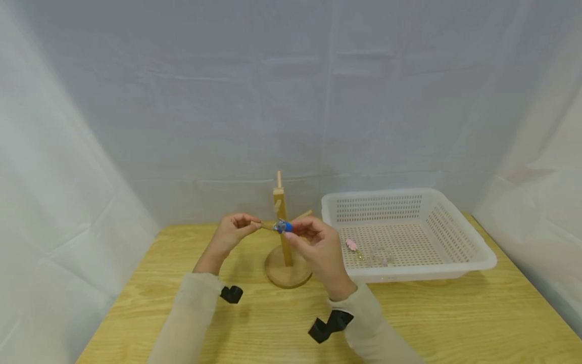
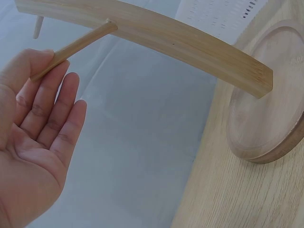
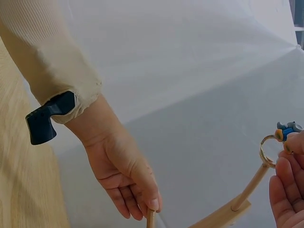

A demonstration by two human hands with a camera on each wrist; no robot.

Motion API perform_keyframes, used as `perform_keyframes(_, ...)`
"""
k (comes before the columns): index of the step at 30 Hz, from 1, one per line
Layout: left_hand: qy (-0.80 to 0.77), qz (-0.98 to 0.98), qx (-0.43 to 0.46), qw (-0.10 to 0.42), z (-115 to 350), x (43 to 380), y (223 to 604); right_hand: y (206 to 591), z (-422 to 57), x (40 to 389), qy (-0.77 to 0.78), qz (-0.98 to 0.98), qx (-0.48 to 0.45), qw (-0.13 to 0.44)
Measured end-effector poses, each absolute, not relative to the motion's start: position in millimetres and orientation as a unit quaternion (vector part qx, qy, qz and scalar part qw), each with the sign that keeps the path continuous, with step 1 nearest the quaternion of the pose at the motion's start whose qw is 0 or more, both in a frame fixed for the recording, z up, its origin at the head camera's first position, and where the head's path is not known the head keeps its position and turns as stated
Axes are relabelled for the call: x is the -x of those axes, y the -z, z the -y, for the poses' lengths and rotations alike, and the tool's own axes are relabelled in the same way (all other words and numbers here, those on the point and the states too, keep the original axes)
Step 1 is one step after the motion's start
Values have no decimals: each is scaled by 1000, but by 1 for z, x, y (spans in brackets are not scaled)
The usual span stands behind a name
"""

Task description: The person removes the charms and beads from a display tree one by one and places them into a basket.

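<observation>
A wooden peg stand (image 1: 288, 255) with a round base rises from the table in the head view. My left hand (image 1: 231, 233) pinches the end of one peg (image 2: 80, 47) between thumb and fingers. In the head view, my right hand (image 1: 322, 247) holds a small blue keychain (image 1: 283, 226) with its thumb and fingers, in front of the post. At the right edge of the right wrist view, the keychain's gold-coloured ring (image 3: 261, 151) overlaps the tip of another peg (image 3: 251, 186). The blue figure (image 3: 287, 131) is partly hidden by my fingers.
To the right stands a white perforated plastic basket (image 1: 423, 269). Inside it lie a keychain with a pink flower-shaped charm (image 1: 351, 244) and a clear, pinkish item (image 1: 381, 256). A pale sheet (image 1: 218, 126) hangs behind the wooden table (image 1: 273, 323).
</observation>
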State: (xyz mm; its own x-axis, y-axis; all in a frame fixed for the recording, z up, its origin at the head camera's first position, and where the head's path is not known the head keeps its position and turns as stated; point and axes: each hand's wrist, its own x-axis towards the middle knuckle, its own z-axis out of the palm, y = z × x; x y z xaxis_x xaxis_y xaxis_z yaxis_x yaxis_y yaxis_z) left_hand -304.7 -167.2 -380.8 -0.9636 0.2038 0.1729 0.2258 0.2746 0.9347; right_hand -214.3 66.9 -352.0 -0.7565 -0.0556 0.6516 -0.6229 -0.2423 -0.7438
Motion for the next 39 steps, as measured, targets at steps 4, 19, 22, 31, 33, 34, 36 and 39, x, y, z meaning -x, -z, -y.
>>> perform_keyframes(4,586,799,135,11,167,304,380,351,-72,214,-730,584,-292,202)
perform_keyframes(19,588,797,134,-10,167,305,378,357,-112,219,-728,603,-232,232)
perform_keyframes(22,589,797,135,-7,167,305,379,358,-121,222,-727,603,-227,237)
perform_keyframes(31,584,801,132,-2,167,303,379,366,-145,232,-725,614,-192,244)
perform_keyframes(33,582,803,130,-1,167,304,380,367,-150,233,-726,617,-181,244)
perform_keyframes(34,582,803,129,0,167,304,380,367,-153,233,-724,621,-176,245)
perform_keyframes(36,583,803,127,0,167,304,380,368,-158,235,-720,626,-169,248)
perform_keyframes(39,584,802,127,-3,166,304,380,370,-166,237,-705,644,-153,256)
